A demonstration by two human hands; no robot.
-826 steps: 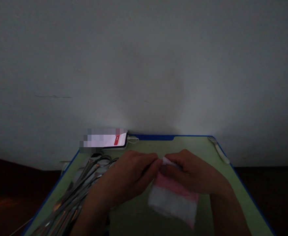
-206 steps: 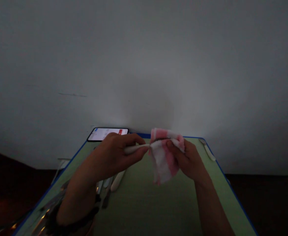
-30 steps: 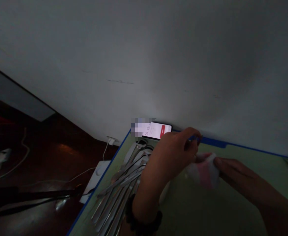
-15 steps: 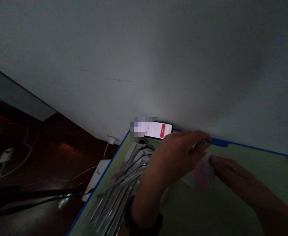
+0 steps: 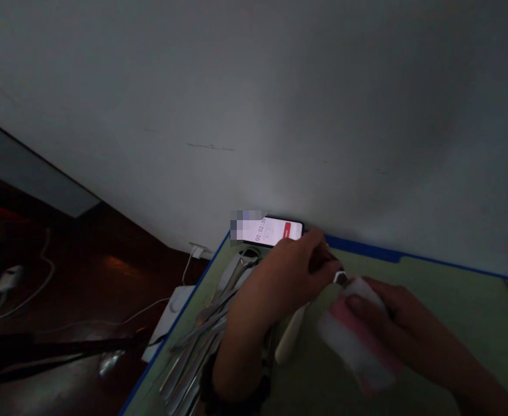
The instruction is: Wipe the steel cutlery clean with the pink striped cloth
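My left hand (image 5: 292, 268) is closed in a pinch on a slim shiny metal utensil (image 5: 341, 278), whose kind I cannot make out. My right hand (image 5: 399, 320) grips a white cloth with a pink stripe (image 5: 358, 341), with the thumb pressing on top. The cloth meets the utensil's right part, and its lower end hangs loose over the table. Under my left wrist lies a cream-coloured handle (image 5: 290, 336). Left of that wrist, a pile of metal cutlery (image 5: 206, 346) rests on the table, partly covered by my forearm.
A phone (image 5: 275, 229) with a lit timer screen lies at the table's back edge, against the grey wall (image 5: 236, 104). The green tabletop (image 5: 444, 294) has a blue rim. Left of it, a white box (image 5: 171, 315) and cables are near the dark floor (image 5: 89, 283).
My right hand has turned the cloth, so more of it shows below the fingers. My left hand has shifted left and a little away from it, baring metal between the hands.
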